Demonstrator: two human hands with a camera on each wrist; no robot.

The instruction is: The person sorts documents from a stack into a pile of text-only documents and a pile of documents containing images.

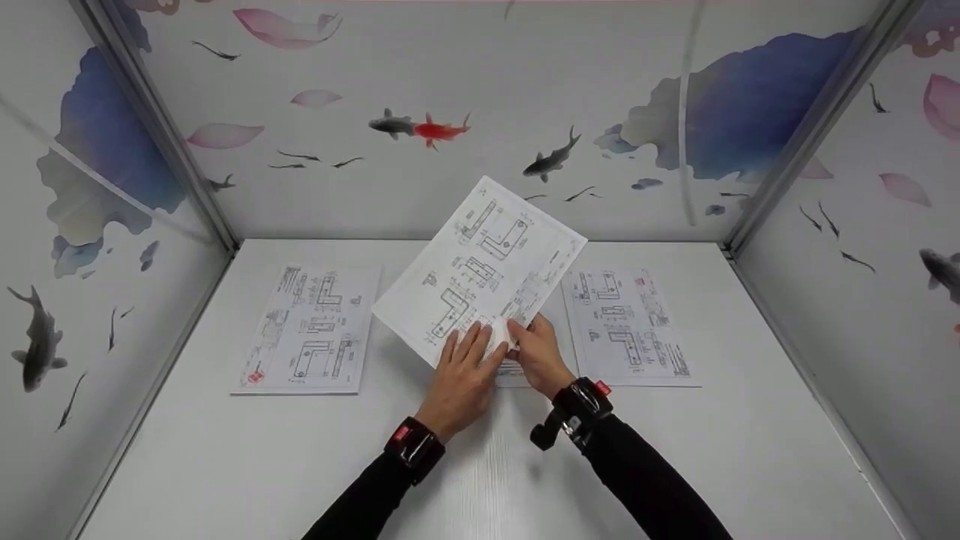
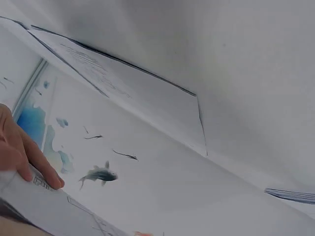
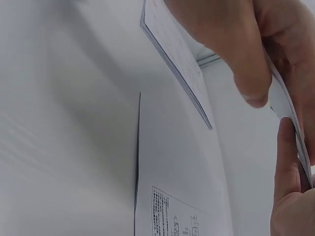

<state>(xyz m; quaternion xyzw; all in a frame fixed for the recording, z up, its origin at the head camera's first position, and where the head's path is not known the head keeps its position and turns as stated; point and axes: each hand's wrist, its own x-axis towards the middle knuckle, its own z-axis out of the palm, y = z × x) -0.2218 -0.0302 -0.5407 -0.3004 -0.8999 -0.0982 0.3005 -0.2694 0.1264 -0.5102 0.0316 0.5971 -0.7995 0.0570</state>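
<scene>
A white paper sheet [image 1: 480, 262] printed with technical drawings is held tilted above the table. My left hand [image 1: 465, 382] lays its fingers over the sheet's lower edge, and its thumb shows against the other face in the right wrist view. Close beside it, my right hand [image 1: 538, 352] pinches the same sheet near the lower right corner. In the right wrist view the sheet [image 3: 290, 108] appears edge-on between the digits of both hands. Another sheet [image 1: 514, 377] lies on the table beneath, mostly hidden by the held one.
On the left of the white table [image 1: 300, 457] lies a stack of printed drawings [image 1: 307, 330]; its layered edge [image 3: 172, 69] shows in the right wrist view. More printed drawings [image 1: 630, 330] lie on the right. White walls with painted fish [image 1: 420, 127] enclose the table on three sides.
</scene>
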